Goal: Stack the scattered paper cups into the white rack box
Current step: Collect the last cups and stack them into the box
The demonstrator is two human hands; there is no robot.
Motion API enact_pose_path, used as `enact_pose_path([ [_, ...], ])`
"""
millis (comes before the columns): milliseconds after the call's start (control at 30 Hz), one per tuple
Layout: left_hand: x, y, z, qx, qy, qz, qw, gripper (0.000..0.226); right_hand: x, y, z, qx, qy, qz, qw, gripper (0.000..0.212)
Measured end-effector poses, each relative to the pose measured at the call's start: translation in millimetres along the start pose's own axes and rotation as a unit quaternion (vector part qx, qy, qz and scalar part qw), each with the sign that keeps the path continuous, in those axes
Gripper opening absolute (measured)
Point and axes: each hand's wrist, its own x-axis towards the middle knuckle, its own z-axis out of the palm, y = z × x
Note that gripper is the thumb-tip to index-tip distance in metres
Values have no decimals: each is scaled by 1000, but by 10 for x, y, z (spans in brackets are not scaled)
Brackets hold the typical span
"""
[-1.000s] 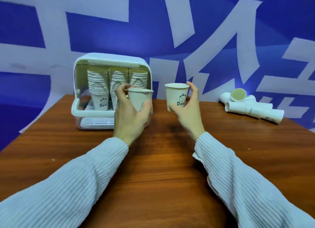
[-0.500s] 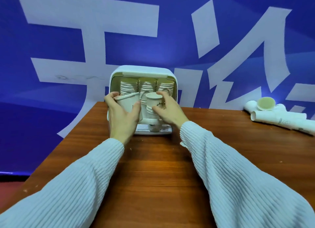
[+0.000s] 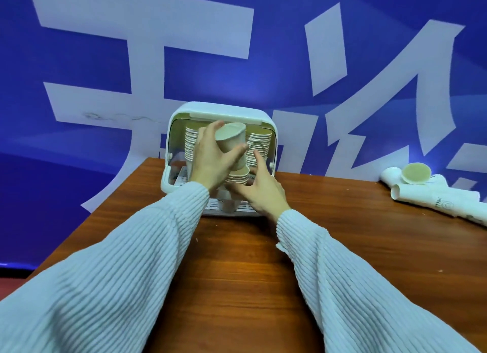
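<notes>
Wooden bench (image 3: 237, 273) nearest. At 12 o'clock, right hand (image 3: 259, 191) with fingers spread, touching a short cup stack (image 3: 238, 174) inside white rack box (image 3: 221, 115). Left hand (image 3: 210, 157) gripping tilted paper cup (image 3: 232, 141). At 2 o'clock, scattered cups (image 3: 427, 191), print unreadable.

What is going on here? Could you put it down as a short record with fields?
left hand: grips an upturned paper cup before the rack
right hand: fingers spread, by a short cup stack
white rack box: open, cup stacks inside
loose cups: lying at the wooden table's far right
</notes>
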Motion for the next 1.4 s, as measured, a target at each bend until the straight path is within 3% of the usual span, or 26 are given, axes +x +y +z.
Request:
enact_pose_path([
  [167,-62,-208,112,146,-150,-1,978,81,30,79,31,-11,9,-4,1000,104],
  [267,-119,-278,82,235,-239,-19,942,92,28,79,30,-15,-2,0,1000,100],
  [333,-93,-275,84,237,-269,-40,933,92,23,79,22,-11,-2,-4,1000,103],
  [500,-13,-323,141,207,-183,-80,958,84,28,99,40,11,2,-31,999,106],
  [700,-33,-317,160,261,-166,-85,947,89,59,149,53,70,-19,-39,997,103],
  [800,-153,-186,133,269,-78,-9,960,74,-25,187,-58,201,-42,-30,978,94],
  [900,-348,2,199,203,-8,106,973,54,-212,279,-199,217,6,-53,975,74],
  [1033,-670,298,582,130,-49,176,975,52,-520,569,-485,174,87,-29,981,54],
  [1400,-1413,1134,2019,29,-218,169,961,51,-1185,1828,-1775,74,198,81,974,56],
])
